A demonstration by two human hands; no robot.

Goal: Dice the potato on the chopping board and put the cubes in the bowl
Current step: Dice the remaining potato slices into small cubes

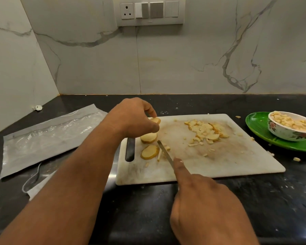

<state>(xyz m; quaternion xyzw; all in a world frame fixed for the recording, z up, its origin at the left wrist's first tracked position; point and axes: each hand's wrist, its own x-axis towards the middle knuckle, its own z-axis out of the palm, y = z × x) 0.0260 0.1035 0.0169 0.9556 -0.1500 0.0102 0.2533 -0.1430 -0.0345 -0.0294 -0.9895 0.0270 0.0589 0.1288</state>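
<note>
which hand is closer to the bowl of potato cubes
Right. The right hand grips the knife at the board's near edge, left of the bowl. The left hand pinches a potato slice at the board's far left end, farther away.

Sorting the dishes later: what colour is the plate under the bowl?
Green; the plate shows clearly in the head view, under the bowl.

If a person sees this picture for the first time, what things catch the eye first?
The two hands at the centre: the left hand pinches a round potato slice above the white plastic chopping board, while the right hand holds a thin steel knife. A heap of pale potato cubes lies mid-board. At right, a flowered white bowl stands on a green plate.
</note>
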